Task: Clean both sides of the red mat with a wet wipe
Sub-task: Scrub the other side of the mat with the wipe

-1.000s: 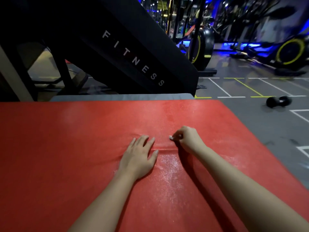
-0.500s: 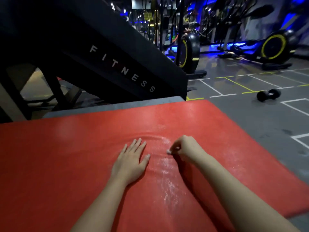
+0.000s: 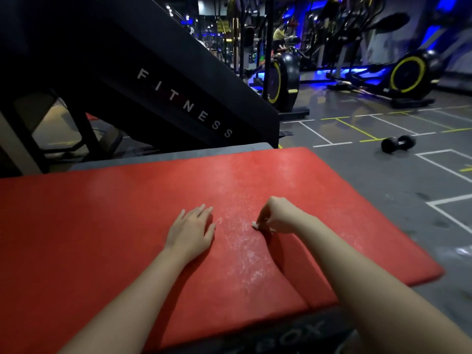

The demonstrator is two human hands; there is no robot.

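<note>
The red mat [image 3: 89, 226] lies flat across most of the lower view, with a wet, shiny streak down its middle. My left hand [image 3: 190, 232] rests flat on the mat with straight fingers. Just right of the streak, my right hand [image 3: 277, 215] is curled with its fingertips on the mat, pinching a small white wet wipe [image 3: 255, 225]. Only a corner of the wipe shows past the fingers.
A black sloped machine frame marked FITNESS [image 3: 184, 103] rises just beyond the mat's far edge. A black dumbbell [image 3: 398, 143] lies on the grey floor to the right. Exercise bikes [image 3: 283, 77] stand further back. A grey mat edge [image 3: 166, 155] shows behind the red one.
Both hands have slid back toward me along the mat, and the crease between them has flattened. The view has tilted, showing the mat's near right corner.
</note>
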